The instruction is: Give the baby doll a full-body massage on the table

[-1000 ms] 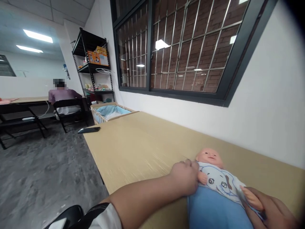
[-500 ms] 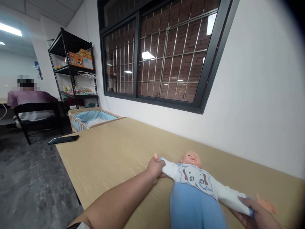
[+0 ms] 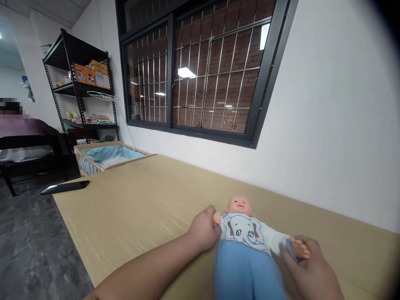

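Observation:
A baby doll (image 3: 246, 250) lies face up on the tan table (image 3: 140, 200), its head toward the wall. It wears a white top with an elephant face and blue trousers. My left hand (image 3: 204, 229) is closed round the doll's arm on the left, by its small hand, close to the doll's shoulder. My right hand (image 3: 308, 264) grips the other arm at the blue cuff, with the doll's fingers showing between my thumb and fingers. The lower end of the trousers is cut off by the frame.
A dark phone (image 3: 65, 187) lies at the table's left edge, partly overhanging. Beyond the table's far end stands a wooden crib (image 3: 103, 166) with blue lining. Behind are a black shelf (image 3: 78, 87), a barred window and a seated person (image 3: 25, 129).
Both hands have moved inward with the doll's arms, which were stretched wide and are now bent closer to its body. The camera view has turned slightly right.

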`<state>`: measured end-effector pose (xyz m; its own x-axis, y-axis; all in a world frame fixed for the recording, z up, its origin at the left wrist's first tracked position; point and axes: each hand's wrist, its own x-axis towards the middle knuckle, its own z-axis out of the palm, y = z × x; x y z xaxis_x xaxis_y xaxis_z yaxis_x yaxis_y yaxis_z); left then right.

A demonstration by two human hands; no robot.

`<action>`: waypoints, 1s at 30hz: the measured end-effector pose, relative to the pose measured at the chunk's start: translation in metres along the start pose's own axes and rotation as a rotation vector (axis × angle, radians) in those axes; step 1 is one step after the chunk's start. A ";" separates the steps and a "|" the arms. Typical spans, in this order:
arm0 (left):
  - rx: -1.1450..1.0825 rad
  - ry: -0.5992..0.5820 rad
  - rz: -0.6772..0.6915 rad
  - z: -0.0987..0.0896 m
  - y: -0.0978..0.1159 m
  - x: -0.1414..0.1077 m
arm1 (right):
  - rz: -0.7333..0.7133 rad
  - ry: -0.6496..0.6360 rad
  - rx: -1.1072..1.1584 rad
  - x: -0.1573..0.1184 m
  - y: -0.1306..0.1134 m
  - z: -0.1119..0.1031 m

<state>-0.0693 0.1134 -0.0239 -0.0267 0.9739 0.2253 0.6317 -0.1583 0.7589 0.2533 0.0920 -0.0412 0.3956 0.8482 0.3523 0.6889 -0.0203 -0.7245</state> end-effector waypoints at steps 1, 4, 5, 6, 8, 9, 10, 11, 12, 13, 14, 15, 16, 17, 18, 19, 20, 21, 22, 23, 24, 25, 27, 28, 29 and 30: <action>0.151 -0.024 0.063 0.000 0.005 -0.005 | -0.025 -0.044 -0.040 -0.005 -0.008 0.000; 0.410 -0.103 0.141 0.000 0.022 -0.015 | -0.249 -0.105 -0.120 -0.021 -0.025 0.004; 0.466 -0.134 0.158 0.001 0.026 -0.017 | -0.315 -0.091 -0.151 -0.024 -0.028 0.006; 0.514 -0.166 0.176 0.002 0.030 -0.018 | -0.368 -0.074 -0.187 -0.027 -0.030 0.007; 0.603 -0.225 0.210 0.006 0.036 -0.020 | -0.453 -0.079 -0.265 -0.031 -0.030 0.010; 0.645 -0.244 0.222 0.008 0.038 -0.020 | -0.490 -0.105 -0.304 -0.032 -0.030 0.011; 0.683 -0.256 0.230 0.010 0.040 -0.021 | -0.519 -0.138 -0.345 -0.032 -0.029 0.011; 0.716 -0.261 0.232 0.013 0.042 -0.021 | -0.540 -0.173 -0.386 -0.033 -0.030 0.011; 0.741 -0.259 0.230 0.015 0.044 -0.022 | -0.552 -0.207 -0.424 -0.034 -0.030 0.010; 0.756 -0.254 0.226 0.017 0.045 -0.023 | -0.559 -0.234 -0.459 -0.035 -0.032 0.010; 0.765 -0.251 0.223 0.019 0.046 -0.023 | -0.561 -0.253 -0.490 -0.036 -0.033 0.010; 0.770 -0.252 0.220 0.019 0.047 -0.024 | -0.562 -0.264 -0.514 -0.037 -0.035 0.010; 0.770 -0.251 0.220 0.020 0.047 -0.024 | -0.560 -0.269 -0.526 -0.038 -0.037 0.010; 0.765 -0.252 0.224 0.019 0.047 -0.024 | -0.555 -0.270 -0.529 -0.039 -0.038 0.010; 0.758 -0.253 0.232 0.018 0.046 -0.024 | -0.544 -0.266 -0.522 -0.039 -0.038 0.010; 0.748 -0.252 0.243 0.016 0.044 -0.024 | -0.530 -0.260 -0.505 -0.039 -0.038 0.010; 0.732 -0.245 0.254 0.014 0.042 -0.024 | -0.510 -0.254 -0.476 -0.039 -0.038 0.009; 0.706 -0.232 0.264 0.011 0.039 -0.024 | -0.483 -0.248 -0.436 -0.038 -0.036 0.008; 0.668 -0.209 0.270 0.008 0.035 -0.024 | -0.450 -0.238 -0.386 -0.035 -0.033 0.006; 0.617 -0.179 0.268 0.005 0.031 -0.022 | -0.410 -0.226 -0.323 -0.032 -0.029 0.004; 0.554 -0.145 0.254 0.001 0.027 -0.021 | -0.363 -0.207 -0.249 -0.027 -0.024 0.002; 0.480 -0.110 0.234 -0.002 0.021 -0.018 | -0.309 -0.180 -0.167 -0.022 -0.018 -0.001; 0.309 -0.050 0.191 -0.008 0.010 -0.012 | -0.202 -0.131 0.000 -0.011 -0.006 -0.004; 0.202 -0.028 0.164 -0.010 0.004 -0.007 | -0.153 -0.121 0.079 -0.006 0.000 -0.005; 0.056 -0.011 0.120 -0.011 -0.002 -0.003 | -0.105 -0.120 0.163 -0.002 0.005 -0.005; -0.112 0.002 0.057 -0.011 -0.007 0.002 | -0.050 -0.111 0.262 0.001 0.010 -0.004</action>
<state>-0.0824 0.1150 -0.0225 0.0055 0.9625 0.2712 0.5415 -0.2309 0.8084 0.2631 0.0906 -0.0456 0.2866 0.8976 0.3348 0.5197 0.1479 -0.8414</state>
